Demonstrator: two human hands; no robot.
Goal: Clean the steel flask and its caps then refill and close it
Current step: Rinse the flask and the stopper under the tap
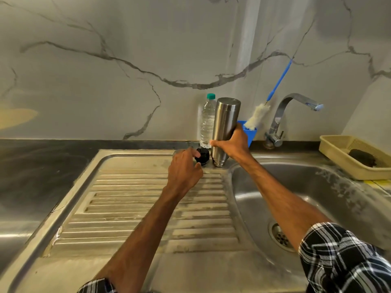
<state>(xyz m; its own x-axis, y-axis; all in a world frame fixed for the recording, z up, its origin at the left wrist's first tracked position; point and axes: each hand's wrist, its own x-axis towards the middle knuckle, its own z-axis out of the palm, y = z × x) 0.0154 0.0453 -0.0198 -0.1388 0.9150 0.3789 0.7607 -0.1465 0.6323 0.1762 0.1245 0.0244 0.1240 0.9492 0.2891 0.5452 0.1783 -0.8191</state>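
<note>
The steel flask (225, 123) stands upside down at the back of the drainboard (127, 208), its narrow mouth on the steel. My right hand (232, 144) is closed around its lower body. Just left of it lies the black inner cap (203, 155). My left hand (184, 172) hovers at that cap with fingers spread, index fingertip and thumb at its left edge. A steel outer cap (176, 152) peeks out behind my left hand, mostly hidden.
A clear water bottle with a green cap (207, 123) stands behind the flask. A blue holder (251, 133) has a bottle brush (257, 118) in it. The tap (292, 111) overhangs the sink basin (317, 197). At the right sits a beige tray with a dark scrubber (362, 158).
</note>
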